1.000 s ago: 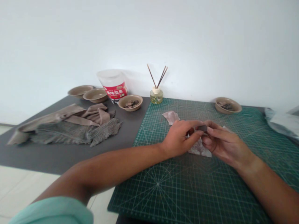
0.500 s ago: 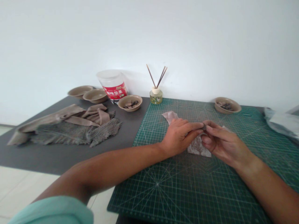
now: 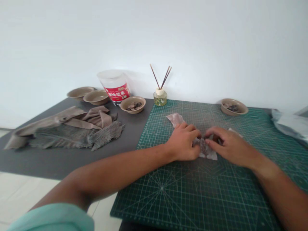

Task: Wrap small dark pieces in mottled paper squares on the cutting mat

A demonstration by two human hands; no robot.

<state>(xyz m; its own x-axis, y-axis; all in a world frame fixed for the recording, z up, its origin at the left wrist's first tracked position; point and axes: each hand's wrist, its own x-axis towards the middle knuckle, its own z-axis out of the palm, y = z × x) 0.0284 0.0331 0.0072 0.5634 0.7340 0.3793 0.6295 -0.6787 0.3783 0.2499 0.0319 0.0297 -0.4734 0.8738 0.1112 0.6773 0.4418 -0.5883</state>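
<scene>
A brown-stained, whitish wipe (image 3: 208, 154) lies on the green cutting mat (image 3: 183, 189), partly hidden under both hands. At its left side, the curled fingers and thumb of my left hand (image 3: 184, 142) are closed on the wipe. My right hand (image 3: 227, 146) comes in from the other side, with thumb and index finger bent close together over the wipe. Whatever sits between those right fingertips is too small or hidden to make out. Just behind my left hand is a crumpled pale wipe (image 3: 175, 119). A bit of white material (image 3: 234, 131) shows past my right hand.
Small brown and dark pieces fill part of a left bowl (image 3: 133, 111) and a right bowl (image 3: 234, 112). A reed diffuser (image 3: 160, 98), a plastic tub (image 3: 116, 91), two more bowls (image 3: 96, 100) and grey-brown cloths (image 3: 69, 134) stand or lie leftward. A plastic bag (image 3: 290, 125) rests at right.
Both hands have lowered from above the wipe onto it. Their fingertips, which met around a small dark piece, have come apart; that piece no longer shows.
</scene>
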